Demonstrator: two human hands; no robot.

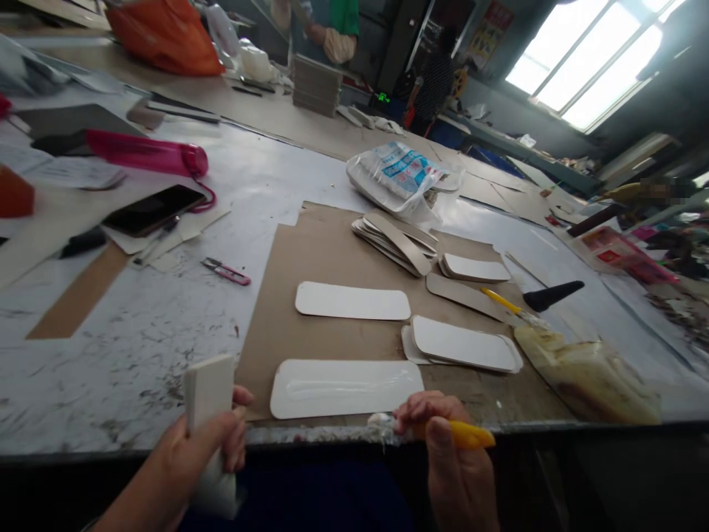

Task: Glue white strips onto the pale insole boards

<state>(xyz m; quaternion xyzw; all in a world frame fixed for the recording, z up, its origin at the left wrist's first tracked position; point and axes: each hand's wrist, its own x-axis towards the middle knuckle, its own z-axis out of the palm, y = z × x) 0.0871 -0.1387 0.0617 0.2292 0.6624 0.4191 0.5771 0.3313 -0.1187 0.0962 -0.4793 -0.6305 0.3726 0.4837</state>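
Observation:
My left hand (204,451) is closed around a white, flat piece (209,391) held upright at the table edge; its lower end is blurred. In my right hand (448,451) is a yellow-handled brush (470,434), its bristle end smeared with white paste at the table's front edge. Just beyond lies a white rounded board strip (343,388) with a wet, shiny streak along it. Another white strip (351,301) rests farther back, and a small stack of strips (465,343) sits to its right. All lie on a brown cardboard sheet (315,251).
A bag of yellowish paste (587,377) with a second yellow brush (501,299) stands at right, near a black-handled tool (554,294). More strips (393,240) and a plastic bag (402,177) are behind. At left lie a pink cutter (226,271) and a phone (155,210).

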